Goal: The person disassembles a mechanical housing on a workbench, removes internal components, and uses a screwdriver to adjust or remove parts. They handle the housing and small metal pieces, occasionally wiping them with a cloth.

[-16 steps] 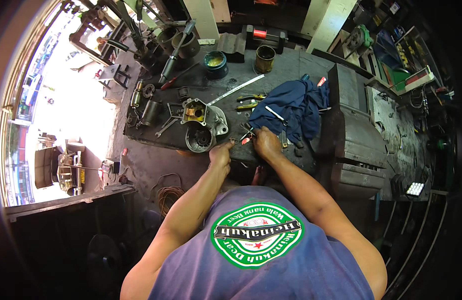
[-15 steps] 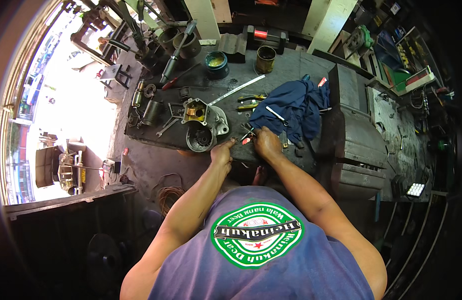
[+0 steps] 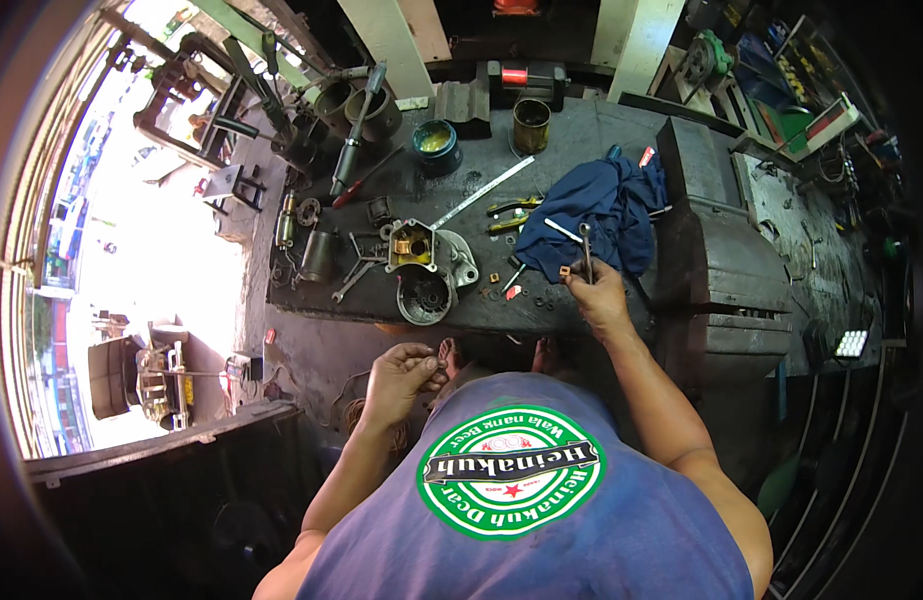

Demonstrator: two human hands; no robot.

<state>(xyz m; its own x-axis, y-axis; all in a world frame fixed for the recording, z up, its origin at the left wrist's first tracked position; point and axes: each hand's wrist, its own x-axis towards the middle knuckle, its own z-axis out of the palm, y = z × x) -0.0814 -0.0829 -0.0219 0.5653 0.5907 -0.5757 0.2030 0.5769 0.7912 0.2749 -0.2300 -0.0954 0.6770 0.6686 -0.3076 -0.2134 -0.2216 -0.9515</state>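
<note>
Shirt (image 3: 662, 530): bearing round green-white badge (image 3: 513, 472), lettering readable | right hand (image 3: 602, 298): closed round wrench (image 3: 587, 250), ring end toward 12 o'clock — pinching small copper-coloured block (image 3: 566, 272), 3 o'clock from metal housing (image 3: 461, 260) | left hand (image 3: 404, 378): 8 o'clock from right hand — fingers curled, contents: cannot tell

The right hand (image 3: 604, 302) grips a wrench (image 3: 588, 256), which sticks up from the fist, and a small copper-coloured square piece (image 3: 566, 272) at the fingertips. Just beyond that grip lies a dark blue cloth (image 3: 602, 212); left of it sits an open metal housing (image 3: 423, 268). Nearer the body, left of the grip, the left hand (image 3: 402, 380) is curled (its contents too small to tell).
</note>
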